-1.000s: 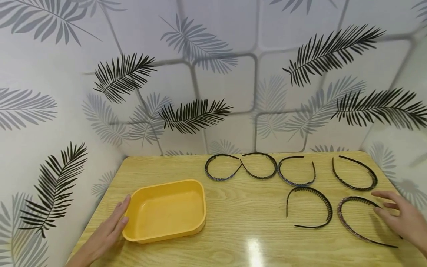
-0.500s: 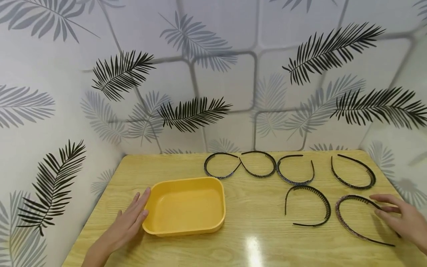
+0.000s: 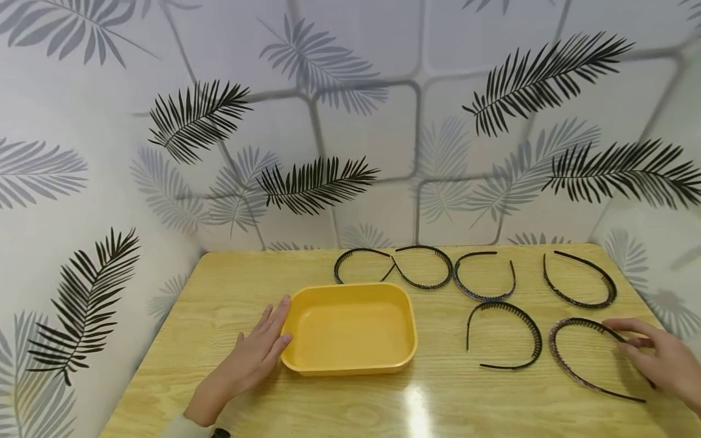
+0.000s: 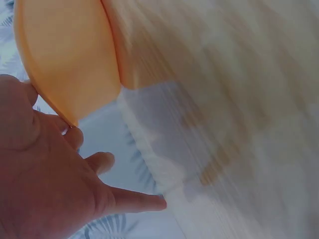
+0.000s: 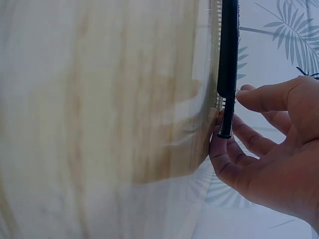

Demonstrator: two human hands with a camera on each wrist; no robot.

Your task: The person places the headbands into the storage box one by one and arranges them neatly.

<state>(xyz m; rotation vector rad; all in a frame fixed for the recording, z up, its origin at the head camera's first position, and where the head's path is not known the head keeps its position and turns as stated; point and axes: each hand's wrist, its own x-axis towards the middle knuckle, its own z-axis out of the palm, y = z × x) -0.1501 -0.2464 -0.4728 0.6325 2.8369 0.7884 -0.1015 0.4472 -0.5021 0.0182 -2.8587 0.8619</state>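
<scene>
The yellow tray [image 3: 349,331] had just travelled. A second earlier it sat over toward the left end of the wooden surface [image 3: 230,289]; now it stood near the middle, its far rim hiding the lower part of the leftmost headband [image 3: 338,267]. Whether the two touched, I couldn't tell.

The left hand [image 3: 249,359] had gone along with it, fingers nearly straight, their tips against the tray's left end. It looked to me like pushing, not gripping.

Off to the right, the right hand [image 3: 665,359] had scarcely stirred. Its thumb was on one side and its curled fingertips on the other of one arm of the pinkish headband [image 3: 553,344], with little gap between; how firmly it pinched, I couldn't say. That headband kept its place at the near right.

The others hadn't shifted either: the plain black headband [image 3: 538,340] just beside it, the back-right headband [image 3: 610,289] beyond, then the bluish headband [image 3: 486,298] and the curled headband [image 3: 449,267] along the far side.

As I judged it, the slide mattered because it left less ground between the tray and the headbands, all of them lying outside it.
</scene>
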